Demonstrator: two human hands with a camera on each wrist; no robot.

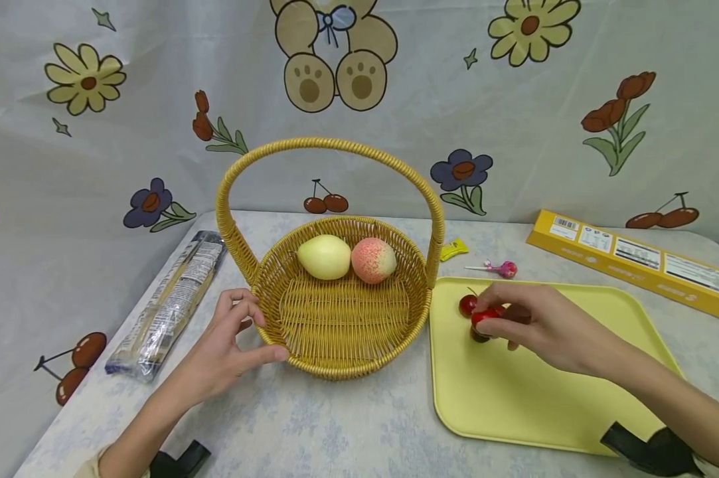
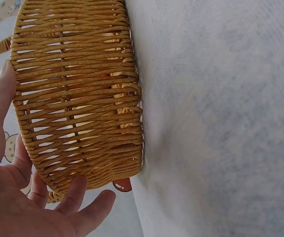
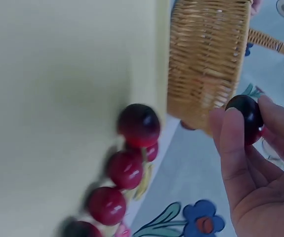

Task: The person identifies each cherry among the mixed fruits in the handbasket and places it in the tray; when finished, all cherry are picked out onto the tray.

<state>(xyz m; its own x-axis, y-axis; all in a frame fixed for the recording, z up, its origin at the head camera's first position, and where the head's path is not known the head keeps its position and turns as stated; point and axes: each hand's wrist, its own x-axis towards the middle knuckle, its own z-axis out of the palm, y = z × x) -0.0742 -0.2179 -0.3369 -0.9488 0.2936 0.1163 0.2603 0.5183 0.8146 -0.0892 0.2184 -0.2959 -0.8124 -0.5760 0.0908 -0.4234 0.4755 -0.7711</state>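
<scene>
The golden wicker basket (image 1: 344, 368) with a tall arched handle stands upright, a pale yellow-green pear (image 1: 324, 257) and a pink-speckled peach (image 1: 374, 260) inside at its back. At the basket's front left, my left hand (image 1: 224, 355) touches the rim with its thumb; the other fingers spread beside the outer wall. Over a yellow tray (image 1: 550, 418), my right hand (image 1: 535, 325) pinches a small dark-red round fruit (image 3: 248, 118), black on one side. Below it in the tray lie several red cherries (image 3: 107, 205) and a larger dark-topped fruit (image 3: 139, 125).
A lollipop (image 1: 506, 269) and a yellow-wrapped candy (image 1: 454, 249) lie behind the tray. Farther right rests a long yellow box (image 1: 634, 262). Left of the basket is a clear plastic-wrapped pack (image 1: 168, 302). A printed cloth (image 1: 156, 60) hangs behind the table.
</scene>
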